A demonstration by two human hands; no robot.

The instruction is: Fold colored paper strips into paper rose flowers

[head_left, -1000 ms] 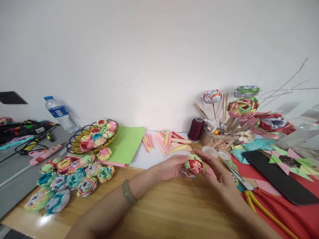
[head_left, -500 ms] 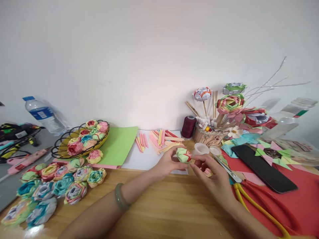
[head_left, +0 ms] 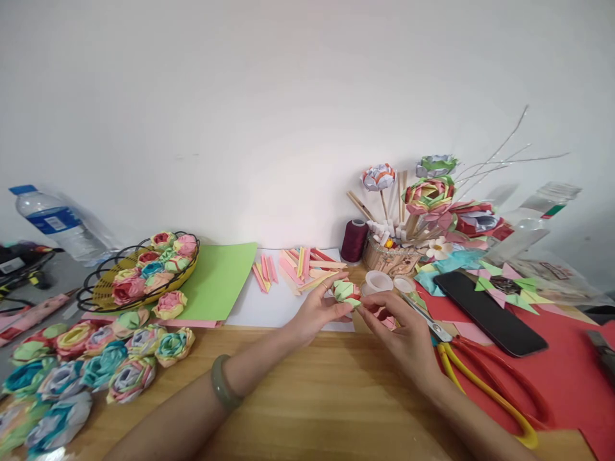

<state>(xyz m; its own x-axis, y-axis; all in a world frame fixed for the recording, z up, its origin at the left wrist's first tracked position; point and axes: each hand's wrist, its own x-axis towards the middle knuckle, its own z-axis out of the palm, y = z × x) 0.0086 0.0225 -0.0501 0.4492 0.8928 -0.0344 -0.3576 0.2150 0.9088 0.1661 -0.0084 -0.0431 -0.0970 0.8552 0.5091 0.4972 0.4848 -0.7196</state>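
Note:
A small folded paper flower (head_left: pixel 346 291) in pale green, red and cream sits above the table. My left hand (head_left: pixel 314 317), a green bangle on its wrist, grips the flower between thumb and fingers from the left. On the other side, my right hand (head_left: pixel 401 326) is closed in a pinch, its fingertips at the flower's lower right edge. Behind the flower, folded pink, yellow and red paper strips (head_left: pixel 302 266) lie on a white sheet (head_left: pixel 250 310). A small translucent cup (head_left: pixel 378 282) stands just beyond my right hand.
Several finished paper flowers (head_left: pixel 103 365) lie at the left, beside a yellow basket (head_left: pixel 103 291) of more. Scissors (head_left: pixel 444 339) and a phone (head_left: pixel 494 317) rest at right on red paper (head_left: pixel 571 371). A thread spool (head_left: pixel 354 241) and a holder (head_left: pixel 391 256) stand behind.
The view has turned slightly, so the surroundings appear farther left. Both hands keep hold of the paper flower, with only small shifts of the fingers.

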